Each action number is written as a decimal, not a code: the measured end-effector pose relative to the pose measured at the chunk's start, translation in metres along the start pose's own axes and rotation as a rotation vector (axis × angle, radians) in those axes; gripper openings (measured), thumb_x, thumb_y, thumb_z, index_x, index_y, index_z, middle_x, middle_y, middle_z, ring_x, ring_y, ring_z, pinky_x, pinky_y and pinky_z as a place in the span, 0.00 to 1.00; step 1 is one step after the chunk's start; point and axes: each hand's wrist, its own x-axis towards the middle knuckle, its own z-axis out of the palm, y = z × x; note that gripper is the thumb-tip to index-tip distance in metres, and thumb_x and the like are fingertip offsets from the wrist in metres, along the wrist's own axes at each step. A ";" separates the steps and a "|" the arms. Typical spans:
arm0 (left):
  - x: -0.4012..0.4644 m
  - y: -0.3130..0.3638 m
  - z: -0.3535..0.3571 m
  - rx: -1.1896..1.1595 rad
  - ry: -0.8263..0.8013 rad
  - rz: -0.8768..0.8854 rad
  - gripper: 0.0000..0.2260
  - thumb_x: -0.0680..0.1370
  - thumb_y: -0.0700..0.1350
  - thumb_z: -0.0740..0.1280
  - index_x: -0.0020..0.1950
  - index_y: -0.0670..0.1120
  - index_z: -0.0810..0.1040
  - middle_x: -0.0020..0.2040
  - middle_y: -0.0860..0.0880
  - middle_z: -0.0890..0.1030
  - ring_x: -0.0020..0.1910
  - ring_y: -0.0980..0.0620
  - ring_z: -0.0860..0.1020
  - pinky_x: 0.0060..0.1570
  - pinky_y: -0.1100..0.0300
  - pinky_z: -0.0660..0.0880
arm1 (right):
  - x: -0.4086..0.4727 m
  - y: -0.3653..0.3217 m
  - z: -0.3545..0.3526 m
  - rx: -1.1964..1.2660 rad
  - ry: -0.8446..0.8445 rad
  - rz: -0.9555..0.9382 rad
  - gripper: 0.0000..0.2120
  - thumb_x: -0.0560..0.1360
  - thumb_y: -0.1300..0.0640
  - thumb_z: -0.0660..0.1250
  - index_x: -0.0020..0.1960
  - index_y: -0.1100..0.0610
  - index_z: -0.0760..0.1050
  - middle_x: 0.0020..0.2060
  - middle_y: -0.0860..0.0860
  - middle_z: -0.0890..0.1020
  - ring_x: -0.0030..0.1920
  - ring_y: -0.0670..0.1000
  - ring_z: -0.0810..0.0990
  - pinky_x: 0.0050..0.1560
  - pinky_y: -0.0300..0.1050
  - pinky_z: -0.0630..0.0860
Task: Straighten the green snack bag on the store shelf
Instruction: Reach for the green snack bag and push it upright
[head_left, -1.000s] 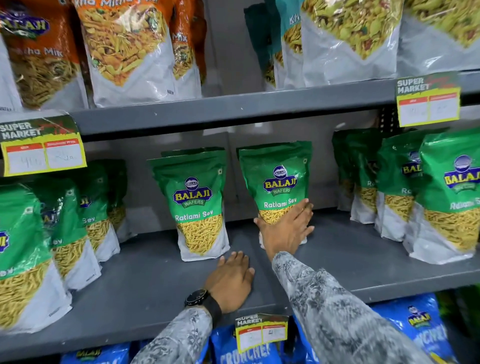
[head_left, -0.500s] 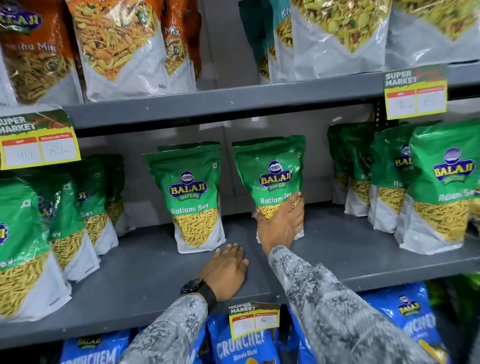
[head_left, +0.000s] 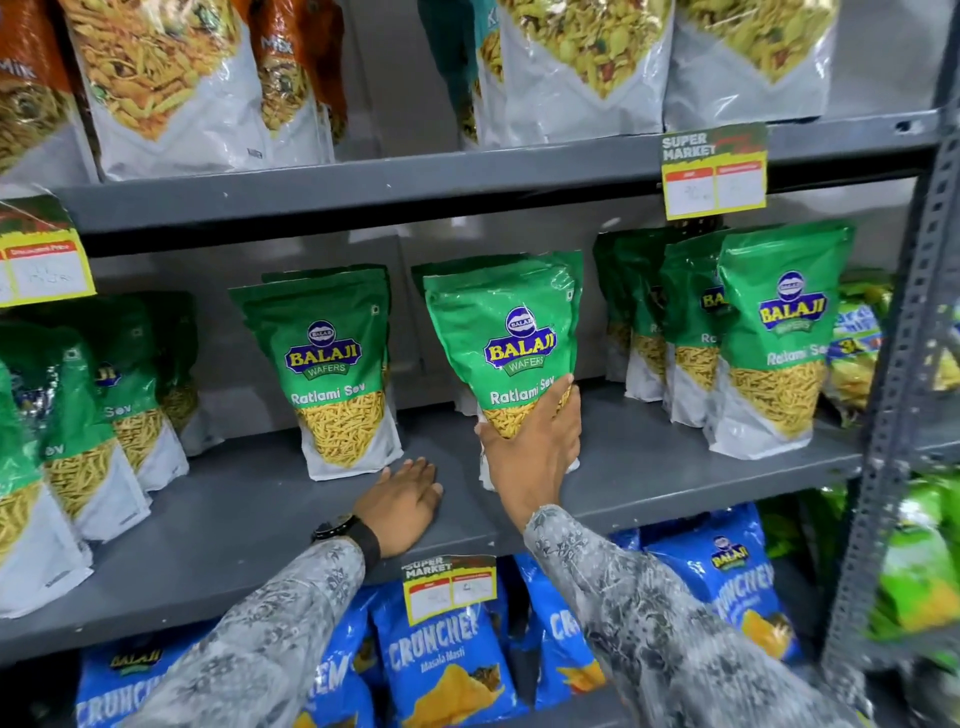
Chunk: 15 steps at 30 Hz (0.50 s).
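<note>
Nearest the camera, two patterned grey sleeves (head_left: 639, 613) reach up from the bottom edge toward a grey metal store shelf (head_left: 249, 519). Under that shelf stand blue Cruncheх-type chip bags (head_left: 441, 660), with a yellow price tag (head_left: 449, 587) clipped to the shelf lip above them.

The left hand (head_left: 402, 506) lies palm down on the bare shelf surface, fingers close together and pointing inward; it holds nothing. A black wristwatch (head_left: 345, 530) sits on that wrist.

The right hand (head_left: 535, 457) is a little farther in, wrapped around the lower part of the green snack bag (head_left: 506, 338): the thumb presses the bag's left edge and the fingers (head_left: 563, 400) curl around its right side, over the window of yellow sev. The bag stands about mid-shelf, facing forward, its top leaning slightly left. Whether its base touches the shelf cannot be told, since the hand covers it.

Just left of it stands a neighbouring green bag (head_left: 332, 374) of the same kind, upright and apart from both hands. More green bags form a row on the left (head_left: 78, 457) and a cluster on the right (head_left: 769, 343).

Farthest and highest, the upper shelf carries orange bags (head_left: 156, 78) and white-bottomed mixture bags (head_left: 576, 67), with another yellow tag (head_left: 714, 171) on its edge. A perforated upright post (head_left: 914, 364) runs down the right side
</note>
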 end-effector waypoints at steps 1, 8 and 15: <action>0.000 -0.001 0.000 -0.001 -0.004 -0.003 0.25 0.84 0.53 0.47 0.79 0.44 0.55 0.81 0.45 0.54 0.81 0.48 0.51 0.79 0.51 0.45 | -0.004 0.001 -0.005 0.006 -0.001 -0.005 0.60 0.69 0.45 0.80 0.84 0.61 0.42 0.81 0.64 0.55 0.80 0.65 0.56 0.78 0.64 0.57; 0.000 -0.002 0.003 -0.005 0.008 0.003 0.25 0.84 0.52 0.48 0.79 0.43 0.56 0.81 0.45 0.54 0.81 0.48 0.51 0.79 0.52 0.45 | -0.020 0.005 -0.034 0.014 -0.009 -0.022 0.61 0.70 0.44 0.80 0.84 0.58 0.40 0.82 0.61 0.53 0.81 0.63 0.55 0.79 0.64 0.56; 0.001 -0.003 0.005 -0.003 0.021 -0.003 0.25 0.84 0.52 0.48 0.79 0.44 0.56 0.81 0.46 0.55 0.81 0.49 0.51 0.79 0.52 0.46 | -0.023 0.002 -0.043 -0.001 -0.036 -0.022 0.61 0.70 0.42 0.79 0.84 0.59 0.40 0.82 0.62 0.53 0.81 0.64 0.55 0.78 0.63 0.56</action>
